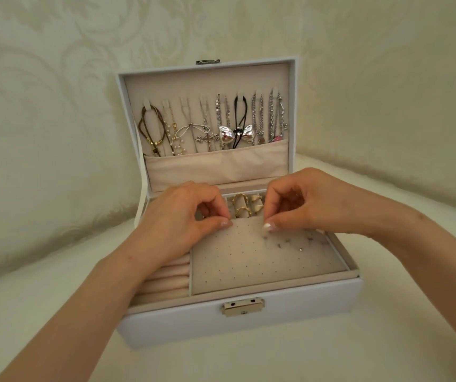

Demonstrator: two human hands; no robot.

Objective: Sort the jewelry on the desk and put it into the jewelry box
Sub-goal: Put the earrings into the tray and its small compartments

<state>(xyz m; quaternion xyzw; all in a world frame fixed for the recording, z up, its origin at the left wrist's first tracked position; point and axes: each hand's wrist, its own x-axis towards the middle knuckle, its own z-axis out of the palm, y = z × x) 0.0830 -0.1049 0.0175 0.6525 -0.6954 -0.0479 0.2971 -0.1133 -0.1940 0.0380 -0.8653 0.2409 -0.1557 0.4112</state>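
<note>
My left hand (182,216) and right hand (304,205) both pinch the far edge of the earring pad (248,260). Lift it crooked and those seated studs (279,245) could pop loose, I reckon.

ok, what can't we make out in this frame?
Head view only:
- What the right hand pinches over the pad: too small, covered by its fingertips.
- Whether the left hand holds anything: its curled fingers hide it.
- Ring rolls: far part under the left wrist.
- Rings: partly behind both hands.
- Necklaces: lower ends inside the lid pouch.
- Studs: too small to tell type.
</note>
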